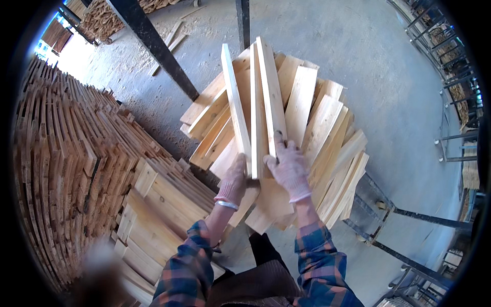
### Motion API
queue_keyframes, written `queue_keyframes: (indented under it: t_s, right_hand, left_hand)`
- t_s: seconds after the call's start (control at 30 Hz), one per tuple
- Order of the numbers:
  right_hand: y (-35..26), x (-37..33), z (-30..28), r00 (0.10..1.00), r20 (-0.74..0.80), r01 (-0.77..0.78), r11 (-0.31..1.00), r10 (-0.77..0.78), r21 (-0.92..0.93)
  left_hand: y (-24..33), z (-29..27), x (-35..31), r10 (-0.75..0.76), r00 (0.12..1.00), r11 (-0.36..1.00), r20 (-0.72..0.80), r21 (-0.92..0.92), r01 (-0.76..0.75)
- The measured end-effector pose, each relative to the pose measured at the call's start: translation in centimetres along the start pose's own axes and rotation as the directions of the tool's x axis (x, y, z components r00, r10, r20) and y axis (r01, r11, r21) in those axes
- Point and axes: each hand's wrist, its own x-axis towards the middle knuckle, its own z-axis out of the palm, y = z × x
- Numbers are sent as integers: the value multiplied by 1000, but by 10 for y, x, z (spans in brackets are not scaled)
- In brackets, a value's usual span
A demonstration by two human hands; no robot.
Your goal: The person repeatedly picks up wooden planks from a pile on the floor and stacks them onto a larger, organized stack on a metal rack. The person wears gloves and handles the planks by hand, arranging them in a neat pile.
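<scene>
Got a left board (236,110) pinched near its close end in the gloved left hand (233,180), and a right board (272,92) clasped at its close end in the gloved right hand (289,168). Also got a middle board (254,117) between those two, nearer the right one. Got all three on edge over a fanned pile of boards (302,97), far ends reaching its far edge. Can see a big plank stack (56,163) off the pile's left edge, plus a dark metal frame (429,219) beyond its right edge. Further out, can spot a slanted dark post (156,48) at the far left corner and a wood heap (110,20) way past it.
</scene>
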Motion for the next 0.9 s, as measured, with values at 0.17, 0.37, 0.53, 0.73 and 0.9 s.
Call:
queue_keyframes:
  t_s: [0.17, 0.37, 0.53, 0.73, 0.9]
  right_hand:
    - [13, -18, 0, 999, -38, 42, 971, -34, 235]
    - [49, -116, -23, 975, 180, 59, 931, -132, 361]
    - [77, -173, 24, 976, 104, -215, 911, 190, 352]
    - [22, -199, 6, 759, 585, -541, 777, 285, 323]
    - [72, -219, 37, 790, 612, -592, 241, -14, 769]
  left_hand:
    - [18, 32, -36, -83, 996, 971, 32, -224, 88]
    - [16, 26, -155, -157, 958, 960, 240, 266, 91]
    - [-45, 0, -148, -233, 972, 908, 11, -356, 221]
    - [-2, 6, -185, -292, 953, 911, -84, -329, 250]
    - [-6, -44, -210, -255, 947, 948, 197, 242, 205]
